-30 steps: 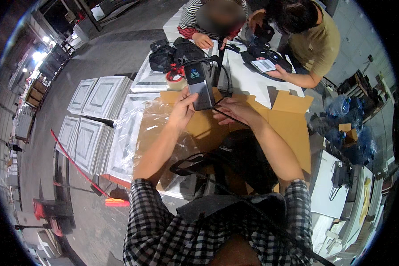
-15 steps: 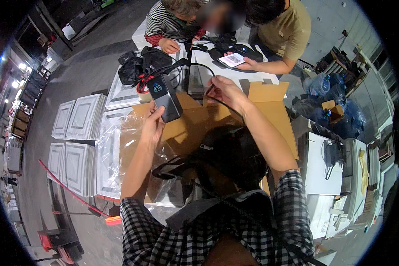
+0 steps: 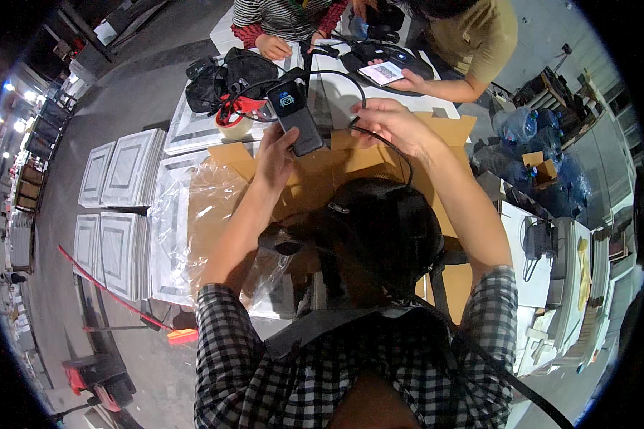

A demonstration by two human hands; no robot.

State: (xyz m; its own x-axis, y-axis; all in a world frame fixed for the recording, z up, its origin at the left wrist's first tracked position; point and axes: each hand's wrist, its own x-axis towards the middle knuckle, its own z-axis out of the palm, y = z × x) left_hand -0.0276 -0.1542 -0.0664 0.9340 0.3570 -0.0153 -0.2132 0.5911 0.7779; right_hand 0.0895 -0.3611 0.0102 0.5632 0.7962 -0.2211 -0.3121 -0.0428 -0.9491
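My left hand [image 3: 277, 149] is closed round a dark grey power bank [image 3: 304, 130] with a small lit display at its upper end. My thumb lies on its face. Over to the right, the fingers of my right hand [image 3: 388, 129] pinch a black cable [image 3: 396, 148]. One stretch of the cable arcs up and over toward the power bank's top; another runs down to a black bag [image 3: 383, 222] at my chest. Whether the cable is plugged into the power bank cannot be made out. Under my hands is an opened cardboard box [image 3: 229, 159].
Across the table one person's hand [image 3: 411, 80] holds a phone [image 3: 381, 72]; another person's hand [image 3: 273, 47] rests nearby. Black straps and pouches [image 3: 247, 71] lie beside a tape roll [image 3: 234, 127]. Clear plastic wrap [image 3: 215, 207] hangs at the box's left. Panel stacks [image 3: 125, 247] stand further left.
My left hand and the power bank have moved right and slightly up in the picture. My right hand, still on the cable, has shifted right and up. The bag at my chest shows more fully.
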